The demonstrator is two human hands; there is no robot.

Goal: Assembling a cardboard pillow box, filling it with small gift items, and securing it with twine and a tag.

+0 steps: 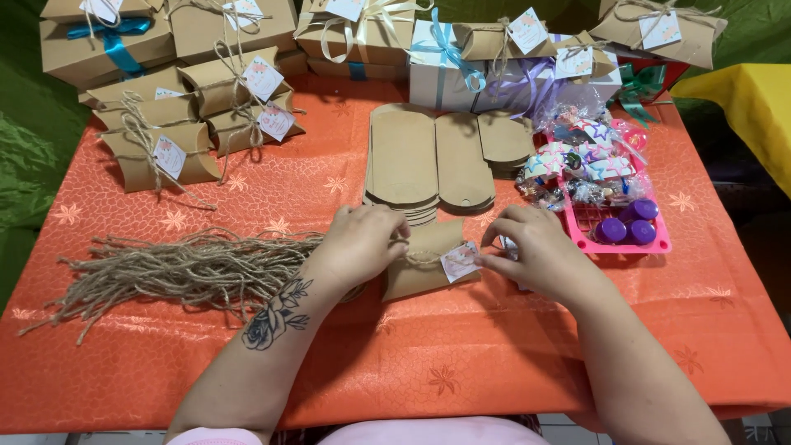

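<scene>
At the left of the frame lies one bunch of string (177,268) near the table (494,371) edge. In the middle, the left hand (358,245) pinches the string on one brown box (424,259). The right hand (540,251) pinches its one small tag (460,261). Three flat box piles (449,156) lie above. Bare cloth shows below the hands.

Twine bundle (177,268) left of pillow box (424,259), flat blanks (437,161) behind, tray (614,239) right, perhaps touching nothing.
</scene>
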